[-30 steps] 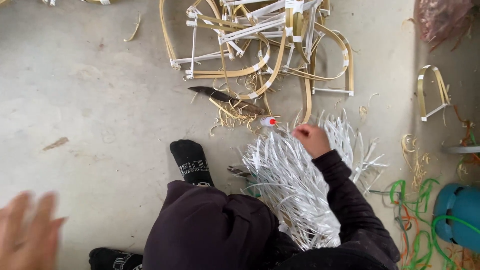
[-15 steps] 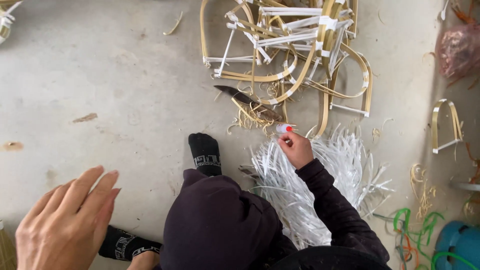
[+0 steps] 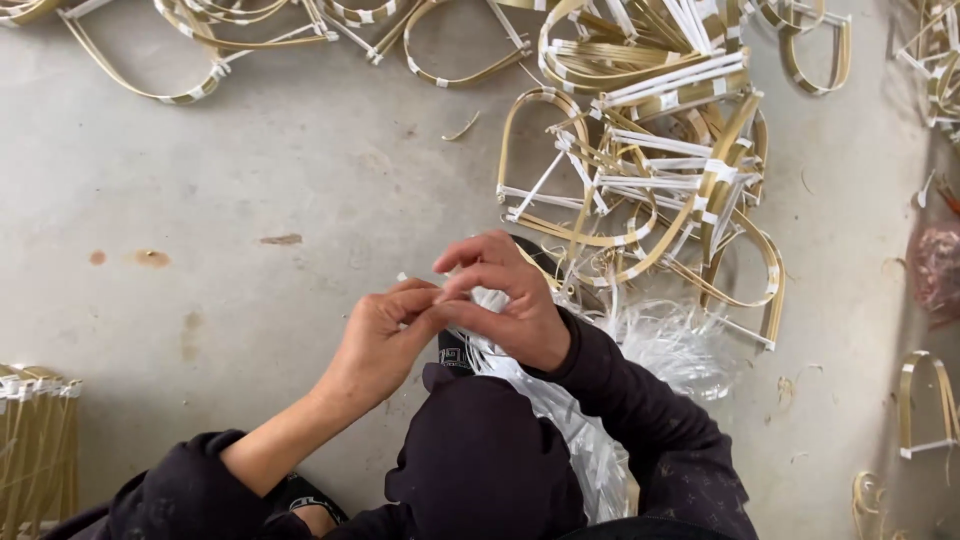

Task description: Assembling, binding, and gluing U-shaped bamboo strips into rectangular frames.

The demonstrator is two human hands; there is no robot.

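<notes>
My left hand (image 3: 383,340) and my right hand (image 3: 505,298) meet above my raised dark-clad knee (image 3: 480,460), fingertips pinched together on a thin white plastic strip (image 3: 482,297). The strip's ends are mostly hidden by the fingers. A bundle of white plastic strips (image 3: 640,370) lies on the floor just under and to the right of my hands. Beyond them sits a heap of bent bamboo frames bound with white strips (image 3: 660,150).
The grey concrete floor (image 3: 250,200) spreads to the left. More bamboo frames (image 3: 200,40) line the top edge. A stack of bamboo slats (image 3: 35,440) stands at the lower left. Loose frames (image 3: 925,405) and a pinkish bag (image 3: 938,270) lie at the right.
My left hand came in from the lower left to join my right hand, which lifted off the white strip bundle. The view shifted so the bamboo heap sits further right.
</notes>
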